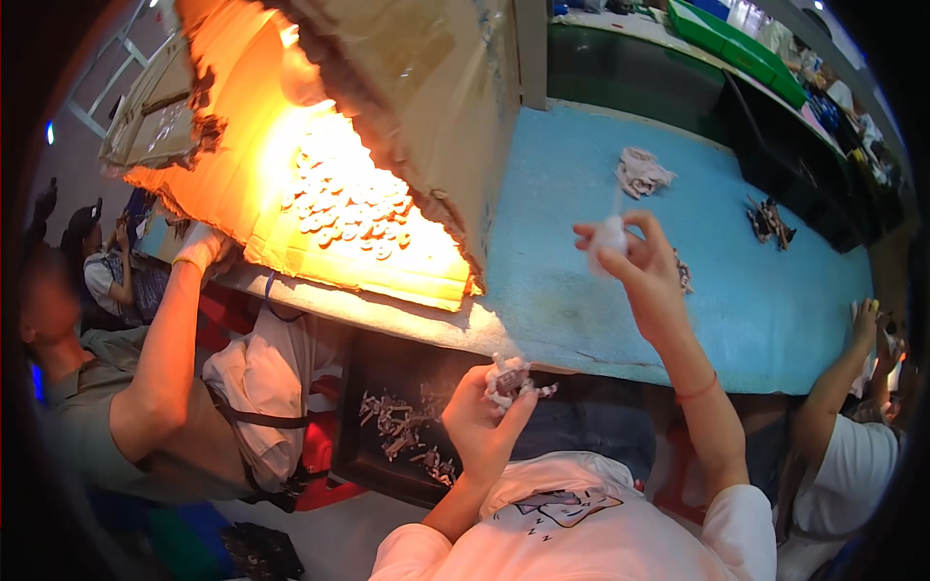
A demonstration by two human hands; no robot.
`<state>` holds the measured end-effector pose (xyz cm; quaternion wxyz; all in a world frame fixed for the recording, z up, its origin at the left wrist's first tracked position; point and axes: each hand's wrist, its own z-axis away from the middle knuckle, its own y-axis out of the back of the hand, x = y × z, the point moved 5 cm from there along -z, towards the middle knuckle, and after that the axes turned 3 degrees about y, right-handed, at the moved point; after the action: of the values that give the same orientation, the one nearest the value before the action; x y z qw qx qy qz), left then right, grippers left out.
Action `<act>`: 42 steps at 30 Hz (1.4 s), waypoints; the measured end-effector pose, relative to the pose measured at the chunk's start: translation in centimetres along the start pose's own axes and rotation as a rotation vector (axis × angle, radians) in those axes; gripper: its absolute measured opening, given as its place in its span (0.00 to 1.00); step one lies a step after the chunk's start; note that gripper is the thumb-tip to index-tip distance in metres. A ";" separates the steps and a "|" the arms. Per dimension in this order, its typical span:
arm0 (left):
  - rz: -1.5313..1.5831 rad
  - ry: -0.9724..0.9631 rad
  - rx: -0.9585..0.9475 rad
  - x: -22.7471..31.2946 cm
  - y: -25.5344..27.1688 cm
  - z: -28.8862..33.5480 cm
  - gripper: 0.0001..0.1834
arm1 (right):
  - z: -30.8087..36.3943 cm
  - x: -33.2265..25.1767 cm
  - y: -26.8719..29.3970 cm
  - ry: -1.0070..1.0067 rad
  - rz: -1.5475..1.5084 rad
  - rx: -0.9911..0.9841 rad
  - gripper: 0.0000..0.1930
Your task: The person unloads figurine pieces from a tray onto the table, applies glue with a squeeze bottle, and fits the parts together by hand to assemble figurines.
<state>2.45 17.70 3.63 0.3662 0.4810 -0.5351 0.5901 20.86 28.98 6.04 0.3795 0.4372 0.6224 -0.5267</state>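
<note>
Up above the blue worktop (581, 252), a small white translucent plastic piece (609, 238) sits pinched between the fingertips of the raised right hand (641, 263). It looks light, stiff and a little slippery, best taken by its narrow sides. Lower, near the body, the left hand (480, 418) closes around a loose cluster of small white-and-dark parts (508, 379), likely to scatter if squeezed unevenly. Below-left of that hand lies a dark tray of similar scraps (402, 426); beyond it, a lamp-lit cardboard sheet of pale round pieces (354, 208).
</note>
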 end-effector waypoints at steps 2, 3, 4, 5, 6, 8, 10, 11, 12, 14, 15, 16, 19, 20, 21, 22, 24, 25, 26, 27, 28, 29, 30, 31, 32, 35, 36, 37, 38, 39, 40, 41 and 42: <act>-0.003 -0.012 0.029 -0.1 1.7 0.3 0.14 | -2.8 2.2 -0.8 0.018 0.025 -0.059 0.16; -0.027 -0.032 0.013 -0.1 2.3 0.5 0.14 | -4.0 2.9 -1.0 0.041 0.067 -0.043 0.16; -0.020 -0.039 0.027 0.1 2.6 0.6 0.14 | -5.2 3.9 -1.2 0.059 0.106 -0.033 0.16; 0.003 -0.012 0.041 0.3 2.8 0.9 0.14 | -6.3 4.9 -1.6 0.058 0.109 -0.054 0.16; 0.028 0.015 0.053 0.4 3.0 1.1 0.14 | -7.2 5.8 -1.5 0.065 0.180 -0.046 0.16; 0.042 -0.024 0.053 0.1 3.7 1.3 0.15 | -8.5 7.9 -1.2 0.074 0.250 -0.060 0.17; 0.055 0.000 0.036 -0.2 4.2 1.5 0.17 | -9.4 8.8 -1.3 0.182 0.396 -0.064 0.16; 0.064 -0.018 0.032 -0.5 4.7 1.5 0.18 | -9.6 8.9 -1.6 0.182 0.396 -0.081 0.16; 0.069 -0.023 0.044 -0.5 5.1 1.4 0.18 | -9.6 8.9 -1.5 0.191 0.518 -0.043 0.16; 0.049 -0.011 0.052 -0.3 5.9 1.4 0.17 | -9.2 8.6 -1.7 0.196 0.642 -0.014 0.16; 0.053 -0.011 0.060 -0.2 6.2 1.3 0.17 | -9.0 8.4 -1.7 0.208 0.728 0.000 0.16; 0.052 -0.003 0.072 -0.2 6.5 1.3 0.17 | -8.8 8.1 -1.6 0.220 0.815 0.016 0.17; 0.067 0.002 0.080 0.0 6.9 1.2 0.17 | -8.2 7.5 -1.2 0.148 0.950 0.046 0.18; 0.076 -0.003 0.073 0.1 6.9 1.2 0.17 | -8.0 7.4 -0.9 0.149 0.956 0.046 0.18; 0.082 -0.003 0.071 0.2 6.9 1.2 0.17 | -7.9 7.3 -0.7 0.185 0.957 0.056 0.18; 0.087 0.007 0.068 0.2 7.0 1.2 0.17 | -7.8 7.1 -0.6 0.222 0.954 0.064 0.18; 0.095 0.015 0.062 0.3 7.1 1.2 0.17 | -7.1 5.4 0.0 0.446 0.995 0.116 0.18; 0.081 -0.008 0.081 0.3 7.6 1.4 0.17 | -6.3 4.7 -0.4 0.665 1.017 0.155 0.19; 0.070 -0.032 0.099 0.5 8.1 1.5 0.18 | -5.0 3.6 -1.0 0.603 0.816 0.162 0.19; 0.069 -0.033 0.122 0.4 8.7 1.7 0.18 | -3.2 2.7 -2.0 0.533 0.611 0.155 0.19; 0.083 -0.026 0.140 0.4 9.0 1.7 0.18 | -1.1 2.2 -2.7 0.436 0.587 0.108 0.16; 0.097 -0.019 0.153 0.4 9.2 1.7 0.18 | 1.0 1.9 -3.3 0.341 0.563 0.066 0.13; 0.100 -0.018 0.149 0.4 9.3 1.6 0.18 | 2.7 1.5 -4.9 0.334 0.662 -0.054 0.11; 0.098 -0.035 0.153 0.4 9.5 1.6 0.18 | 3.9 1.3 -6.9 0.320 0.758 -0.174 0.09; 0.094 -0.050 0.159 0.5 9.9 1.9 0.18 | 4.4 0.6 -9.7 0.400 0.838 -0.293 0.08; 0.134 -0.063 0.229 0.9 11.0 2.6 0.19 | 3.6 1.5 -16.3 0.631 0.869 -0.518 0.08; 0.132 -0.064 0.232 1.0 11.4 2.8 0.19 | 2.6 2.6 -17.5 0.635 0.925 -0.522 0.06; 0.160 -0.085 0.254 1.1 11.8 3.1 0.20 | 1.3 3.5 -18.4 0.644 0.987 -0.523 0.04; 0.189 -0.106 0.276 1.1 12.1 3.4 0.20 | -0.2 4.2 -19.3 0.658 1.122 -0.520 0.04; 0.141 -0.117 0.303 0.9 12.8 3.9 0.20 | -1.8 5.1 -20.2 0.671 1.248 -0.524 0.04; 0.150 -0.123 0.296 0.8 12.8 4.2 0.20 | -3.4 5.6 -20.2 0.683 1.257 -0.489 0.03; 0.149 -0.127 0.300 0.8 13.0 4.5 0.20 | -5.0 5.8 -20.4 0.732 1.230 -0.439 0.03; 0.146 -0.129 0.315 0.7 13.5 4.8 0.20 | -6.3 6.4 -20.7 0.714 1.281 -0.394 0.04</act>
<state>-9.65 10.79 0.41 0.2076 0.5292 -0.4918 0.6596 -0.86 34.82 7.79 0.4576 0.7813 0.4146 0.0911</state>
